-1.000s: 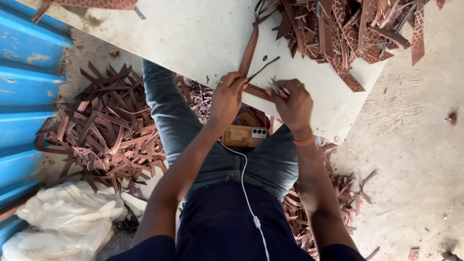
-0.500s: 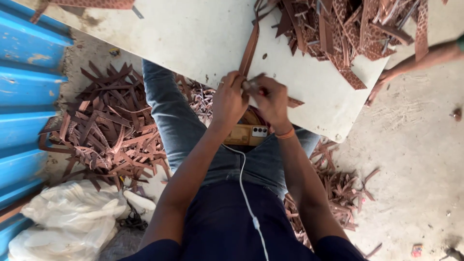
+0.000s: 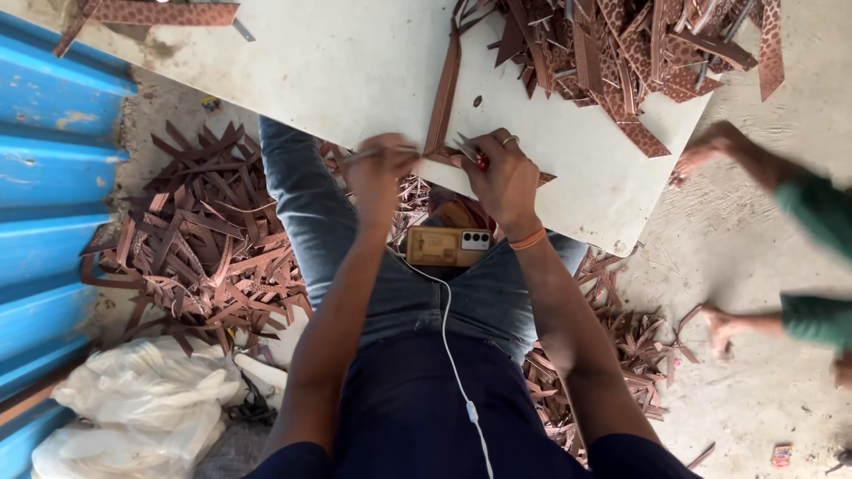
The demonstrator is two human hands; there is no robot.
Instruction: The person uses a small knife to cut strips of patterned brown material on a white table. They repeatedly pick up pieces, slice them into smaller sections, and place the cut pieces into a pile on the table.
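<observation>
Brown leather strip (image 3: 443,93), long and narrow, lies on the white board (image 3: 337,62); your right hand (image 3: 502,176) pinches its lower end, your left hand (image 3: 380,173) grips a thin sliver (image 3: 383,153).

The left hand (image 3: 380,173) has drawn apart from the right hand (image 3: 501,177), and a passer-by's bare feet (image 3: 710,151) have entered.

blue corrugated wall (image 3: 44,204), sandy concrete floor (image 3: 754,257)
</observation>
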